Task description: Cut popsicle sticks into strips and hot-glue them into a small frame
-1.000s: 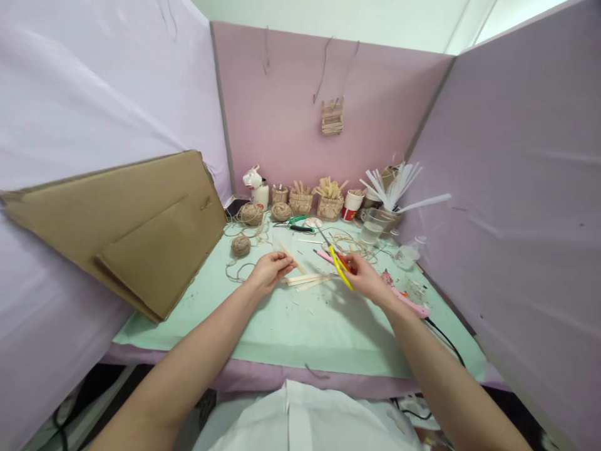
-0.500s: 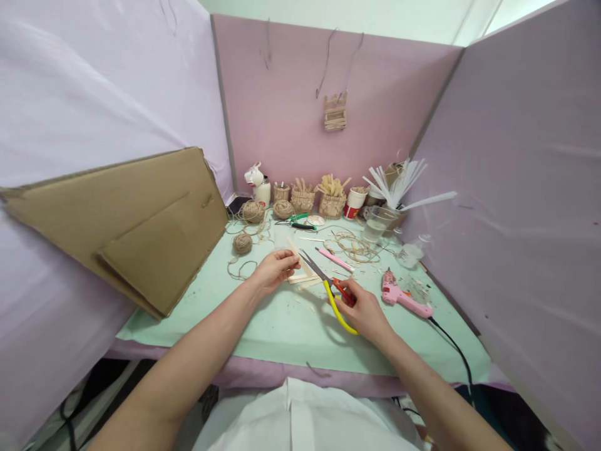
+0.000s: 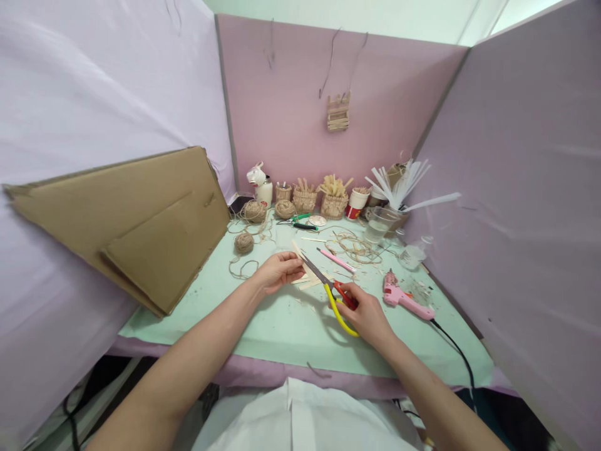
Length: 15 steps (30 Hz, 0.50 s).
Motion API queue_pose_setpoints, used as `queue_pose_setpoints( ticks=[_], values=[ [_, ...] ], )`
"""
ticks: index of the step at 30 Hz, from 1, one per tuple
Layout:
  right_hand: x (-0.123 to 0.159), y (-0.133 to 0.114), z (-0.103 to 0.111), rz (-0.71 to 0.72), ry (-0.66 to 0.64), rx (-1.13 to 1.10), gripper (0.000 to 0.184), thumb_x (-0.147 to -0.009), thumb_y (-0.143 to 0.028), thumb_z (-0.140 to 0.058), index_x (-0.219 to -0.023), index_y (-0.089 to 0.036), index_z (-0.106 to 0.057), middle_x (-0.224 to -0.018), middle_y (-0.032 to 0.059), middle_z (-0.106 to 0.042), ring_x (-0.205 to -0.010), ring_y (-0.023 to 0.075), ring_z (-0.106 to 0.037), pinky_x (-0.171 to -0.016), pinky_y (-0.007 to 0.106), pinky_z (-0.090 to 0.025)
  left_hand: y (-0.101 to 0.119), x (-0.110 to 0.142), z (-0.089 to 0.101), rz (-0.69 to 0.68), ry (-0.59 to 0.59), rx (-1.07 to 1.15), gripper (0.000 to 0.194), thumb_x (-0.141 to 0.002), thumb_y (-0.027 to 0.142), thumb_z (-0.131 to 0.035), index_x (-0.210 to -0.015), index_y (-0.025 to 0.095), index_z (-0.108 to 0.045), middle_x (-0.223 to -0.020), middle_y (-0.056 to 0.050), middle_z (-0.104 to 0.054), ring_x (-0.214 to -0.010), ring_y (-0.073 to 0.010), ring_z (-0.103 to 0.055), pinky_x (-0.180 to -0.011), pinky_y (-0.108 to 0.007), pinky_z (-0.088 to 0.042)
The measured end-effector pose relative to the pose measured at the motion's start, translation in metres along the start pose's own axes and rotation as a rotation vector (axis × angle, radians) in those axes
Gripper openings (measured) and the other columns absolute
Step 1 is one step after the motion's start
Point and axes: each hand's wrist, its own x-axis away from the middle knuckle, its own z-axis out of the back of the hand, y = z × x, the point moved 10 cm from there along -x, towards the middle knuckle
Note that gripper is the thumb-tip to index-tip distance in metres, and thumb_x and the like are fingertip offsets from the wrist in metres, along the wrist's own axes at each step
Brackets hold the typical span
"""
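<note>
While left hand [image 3: 280, 271] pinches pale flat strip [image 3: 296, 247] near frame centre, fingertips closed, right hand [image 3: 364, 308] curls round scissors [image 3: 327, 283], blades at strip, contact unclear. Best: strip steady, square to blades; thin, likely woody, may split. Fuzzy twine ball [image 3: 243, 243] centre-left; glossy pink glue gun [image 3: 407, 302] centre-right.

Scissors [image 3: 328, 284]: one handle loop yellow, the other red; blades dark grey. Wood strips [image 3: 310, 283]: pale cream. Counter [image 3: 291, 341]: mint green. Glue gun [image 3: 404, 301]: pink. Twine ball [image 3: 243, 243]: brown. Back panel [image 3: 282, 113]: dusky pink.
</note>
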Motion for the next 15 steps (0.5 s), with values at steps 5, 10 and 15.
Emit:
queue_pose_setpoints(
  ticks=[5, 10, 15],
  values=[
    [0.0012, 0.0009, 0.0014, -0.001, -0.001, 0.028, 0.027, -0.073, -0.04, -0.059, -0.093, -0.02, -0.06, -0.057, -0.0049, -0.049, -0.053, 0.0126, -0.043, -0.052, 0.022, -0.033, -0.0008, 0.0004, -0.0006, 0.015, -0.008, 0.0, 0.019, -0.066, 0.015, -0.075, -0.081, 0.01, -0.063, -0.071, -0.004, -0.068, -0.061, -0.0084, -0.064, -0.064, -0.019, -0.054],
    [0.0023, 0.0042, 0.0019, -0.003, -0.003, 0.082, 0.025, -0.074, -0.042, -0.058, -0.087, -0.021, -0.059, -0.055, -0.0053, -0.049, -0.051, 0.0123, -0.043, -0.051, 0.021, -0.032, 0.0002, 0.0018, -0.0023, 0.012, -0.002, -0.003, 0.018, -0.067, 0.014, -0.074, -0.08, 0.01, -0.063, -0.073, -0.005, -0.069, -0.063, -0.0091, -0.065, -0.065, -0.018, -0.055],
    [0.0036, 0.0059, 0.002, -0.003, -0.017, 0.115, 0.024, -0.075, -0.042, -0.057, -0.088, -0.022, -0.058, -0.057, -0.0042, -0.051, -0.052, 0.013, -0.043, -0.05, 0.021, -0.031, -0.0009, 0.0033, -0.0033, 0.027, 0.006, -0.016, 0.017, -0.068, 0.014, -0.074, -0.08, 0.009, -0.064, -0.073, -0.005, -0.069, -0.064, -0.0095, -0.066, -0.065, -0.018, -0.055]
  ],
)
